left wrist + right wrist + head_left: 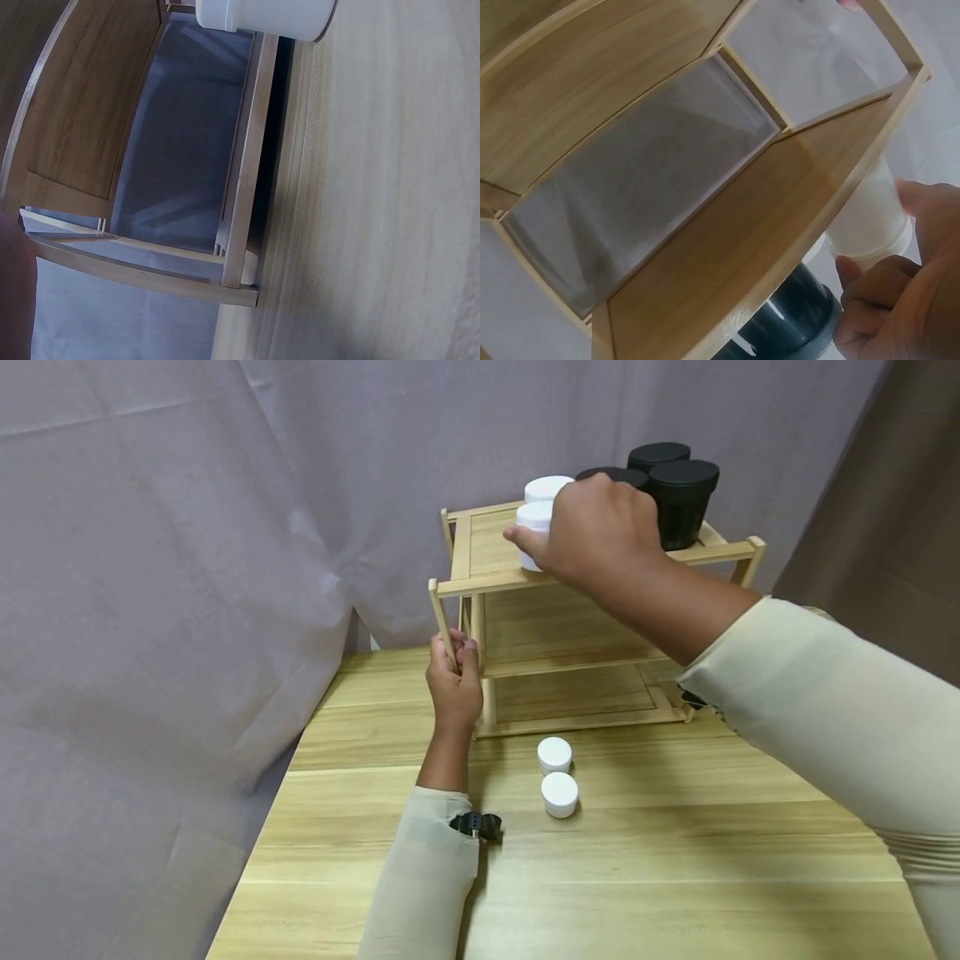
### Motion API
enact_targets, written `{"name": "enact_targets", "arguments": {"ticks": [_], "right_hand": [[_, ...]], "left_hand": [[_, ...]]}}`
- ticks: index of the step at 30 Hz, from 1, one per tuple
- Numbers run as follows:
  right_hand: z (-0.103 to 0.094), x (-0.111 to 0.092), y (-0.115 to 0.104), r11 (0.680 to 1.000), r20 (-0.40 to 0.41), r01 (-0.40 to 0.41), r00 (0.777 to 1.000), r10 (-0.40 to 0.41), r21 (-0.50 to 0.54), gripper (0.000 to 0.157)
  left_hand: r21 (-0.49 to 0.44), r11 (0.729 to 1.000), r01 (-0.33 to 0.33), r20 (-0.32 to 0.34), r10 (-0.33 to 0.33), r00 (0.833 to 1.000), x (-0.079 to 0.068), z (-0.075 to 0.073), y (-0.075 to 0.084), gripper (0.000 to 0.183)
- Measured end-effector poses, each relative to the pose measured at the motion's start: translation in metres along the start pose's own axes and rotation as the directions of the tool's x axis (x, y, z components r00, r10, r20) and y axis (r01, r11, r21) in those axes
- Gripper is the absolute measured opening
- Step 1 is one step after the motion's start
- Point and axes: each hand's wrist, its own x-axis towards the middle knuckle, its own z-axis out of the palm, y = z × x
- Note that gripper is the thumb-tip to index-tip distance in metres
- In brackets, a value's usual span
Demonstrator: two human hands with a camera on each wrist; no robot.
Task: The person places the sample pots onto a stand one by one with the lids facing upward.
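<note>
Remotely, I watch the right hand (606,531) hold a white cylindrical plastic jar (534,513) in its fingers atop a tiered pale-wood rack (483,583); the left hand (455,693) grips its front post (441,620). Already up top — another white jar (548,487), three black pots (682,503). Remaining on the wooden desk (675,860) — two short white tubs (558,789).
</note>
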Motion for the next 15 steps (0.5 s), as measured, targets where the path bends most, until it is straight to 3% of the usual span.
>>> {"name": "enact_targets", "arguments": {"ticks": [15], "right_hand": [[0.013,0.007,-0.001,0.996,-0.002,0.010,1.000,-0.010,-0.088,0.089]], "left_hand": [[0.008,1.000,-0.016,-0.004,0.016,1.000,0.000,0.003,-0.001,0.016]]}}
